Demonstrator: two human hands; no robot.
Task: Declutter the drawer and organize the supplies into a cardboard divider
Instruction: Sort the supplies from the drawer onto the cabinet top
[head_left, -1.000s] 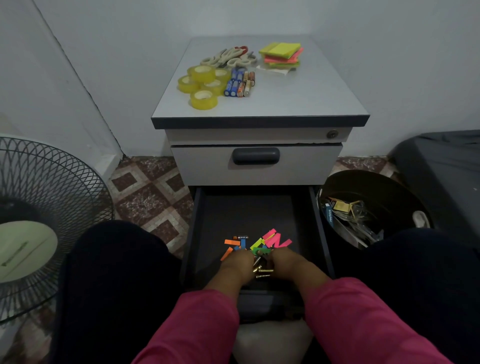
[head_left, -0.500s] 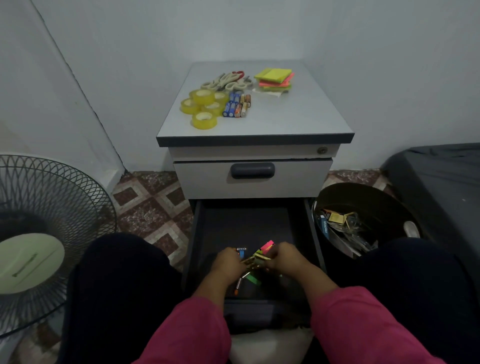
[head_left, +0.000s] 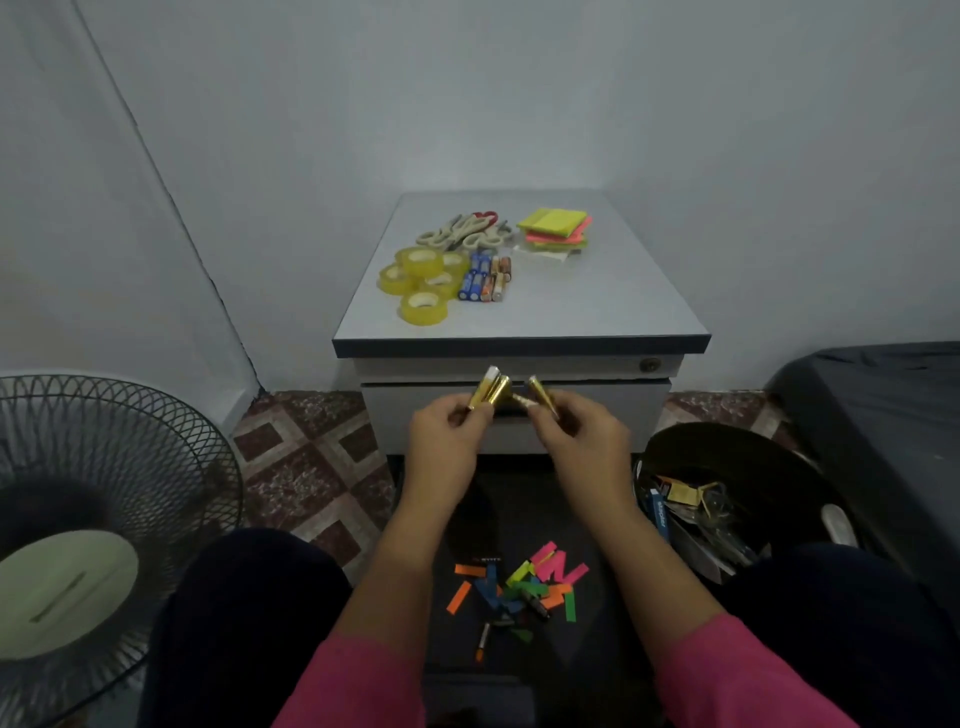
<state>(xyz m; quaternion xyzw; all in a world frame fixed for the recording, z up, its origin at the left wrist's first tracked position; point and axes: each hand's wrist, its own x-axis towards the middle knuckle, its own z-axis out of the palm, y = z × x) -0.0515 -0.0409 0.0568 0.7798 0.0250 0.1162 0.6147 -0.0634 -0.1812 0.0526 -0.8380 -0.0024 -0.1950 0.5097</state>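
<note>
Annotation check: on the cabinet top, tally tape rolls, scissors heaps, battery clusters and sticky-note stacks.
Tape rolls: 5
Scissors heaps: 1
Battery clusters: 1
Sticky-note stacks: 1
Total: 8

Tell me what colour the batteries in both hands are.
Gold, seen in the head view: the left hand and the right hand each grip gold batteries.

A room in a home, likely a bedroom corner: a small office-style drawer cabinet (head_left: 521, 317) stands against plain walls on patterned floor tiles (head_left: 306, 467), with a floor fan (head_left: 98, 519) left of it and a dark-covered bed (head_left: 878, 431) to its right.
</note>
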